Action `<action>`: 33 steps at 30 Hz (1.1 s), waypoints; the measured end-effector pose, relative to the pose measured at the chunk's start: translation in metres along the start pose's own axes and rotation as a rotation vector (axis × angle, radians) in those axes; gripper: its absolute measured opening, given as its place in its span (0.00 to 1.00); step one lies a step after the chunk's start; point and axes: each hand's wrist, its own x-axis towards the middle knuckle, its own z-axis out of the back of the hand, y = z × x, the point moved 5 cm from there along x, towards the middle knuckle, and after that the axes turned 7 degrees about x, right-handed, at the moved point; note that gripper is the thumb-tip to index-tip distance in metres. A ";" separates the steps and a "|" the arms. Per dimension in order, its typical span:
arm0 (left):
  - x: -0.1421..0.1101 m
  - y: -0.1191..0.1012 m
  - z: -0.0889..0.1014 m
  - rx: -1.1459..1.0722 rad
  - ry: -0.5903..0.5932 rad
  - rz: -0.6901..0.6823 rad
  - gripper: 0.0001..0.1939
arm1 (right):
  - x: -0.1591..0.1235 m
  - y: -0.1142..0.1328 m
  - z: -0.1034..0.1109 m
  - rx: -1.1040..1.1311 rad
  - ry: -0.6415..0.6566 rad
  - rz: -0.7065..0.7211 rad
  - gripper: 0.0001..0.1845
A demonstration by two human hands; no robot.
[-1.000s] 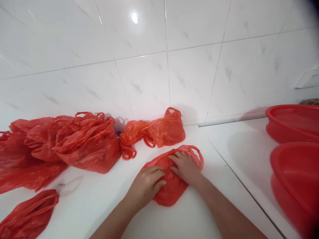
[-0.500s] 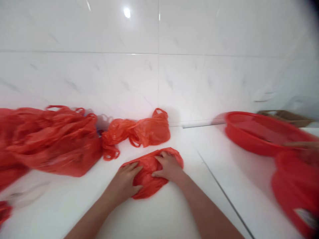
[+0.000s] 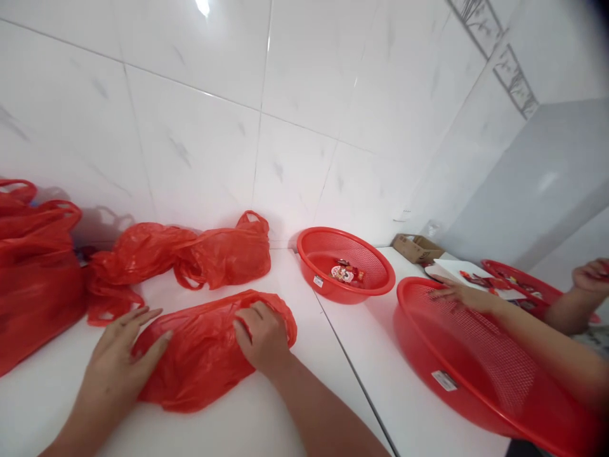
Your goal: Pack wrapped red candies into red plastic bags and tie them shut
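At the near side of the white tabletop (image 3: 257,422): one creased red plastic carrier bag (image 3: 204,355) lies low between the person's two hands, touched by both.
Left hand (image 3: 111,362): thumb and fingers spread wide, the thumb lying over the carrier bag's left end, the palm unclenched.
Right hand (image 3: 264,336): fingers bent over the carrier bag's right half, with a small gap between thumb and forefinger; whether they pinch the film cannot be told.
Dark seam (image 3: 349,362): runs slantwise across the tabletop, to the right of the right hand.
Large perforated red basin (image 3: 428,355): right of the seam, a white label on its outer wall, its right part cut off by the edge of view.
Co-worker's forearm (image 3: 533,330): reaches across that basin from the right, the hand (image 3: 461,295) over the rim, blurred.
Left of the carrier bag: a bulky red bag (image 3: 38,298), partly out of view.
Behind the carrier bag: two smaller red bags, one knotted-looking (image 3: 147,254), one with its loop handle raised (image 3: 233,260), side by side near the wall.
Smaller perforated basin (image 3: 337,289): near the wall, small printed packets (image 3: 345,274) inside.
Cardboard box (image 3: 413,249): in the far corner, open-topped, to the right of the smaller basin.
White tile wall (image 3: 200,146): grey-veined, behind everything.
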 end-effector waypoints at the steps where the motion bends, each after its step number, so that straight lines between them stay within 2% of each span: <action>1: 0.000 0.007 -0.005 -0.053 0.044 0.076 0.21 | -0.004 0.002 0.002 0.009 -0.012 0.016 0.15; 4: -0.003 0.022 -0.014 -0.243 0.181 0.307 0.26 | -0.017 0.006 0.015 0.048 -0.115 0.065 0.14; 6: -0.005 0.022 -0.016 -0.325 0.247 0.399 0.25 | -0.025 0.001 0.028 0.028 -0.195 0.083 0.15; 9: -0.007 0.018 -0.019 -0.383 0.296 0.436 0.25 | -0.031 -0.021 0.058 -0.137 -0.308 0.071 0.18; 11: -0.006 0.018 -0.023 -0.405 0.305 0.416 0.27 | -0.033 -0.045 0.086 -0.295 -0.406 0.043 0.20; 13: -0.005 0.020 -0.030 -0.472 0.315 0.385 0.28 | -0.034 -0.074 0.113 -0.448 -0.442 -0.025 0.24; 16: -0.006 0.027 -0.042 -0.667 0.352 0.390 0.29 | -0.038 -0.112 0.140 -0.624 -0.341 -0.107 0.26; 19: -0.007 0.035 -0.048 -0.799 0.377 0.487 0.27 | -0.051 -0.128 0.149 -0.686 -0.181 -0.099 0.21; 22: -0.007 0.038 -0.043 -0.881 0.326 0.583 0.25 | -0.067 -0.119 0.149 -0.678 -0.112 -0.054 0.18; 27: -0.007 0.029 -0.025 -0.895 0.247 0.708 0.25 | -0.091 -0.087 0.153 -0.674 -0.116 -0.060 0.18; 30: -0.009 0.023 -0.020 -0.898 0.253 0.741 0.26 | -0.107 -0.066 0.160 -0.645 -0.080 -0.086 0.19; 33: -0.013 0.019 -0.023 -0.909 0.299 0.746 0.28 | -0.122 -0.045 0.172 -0.600 -0.001 -0.139 0.18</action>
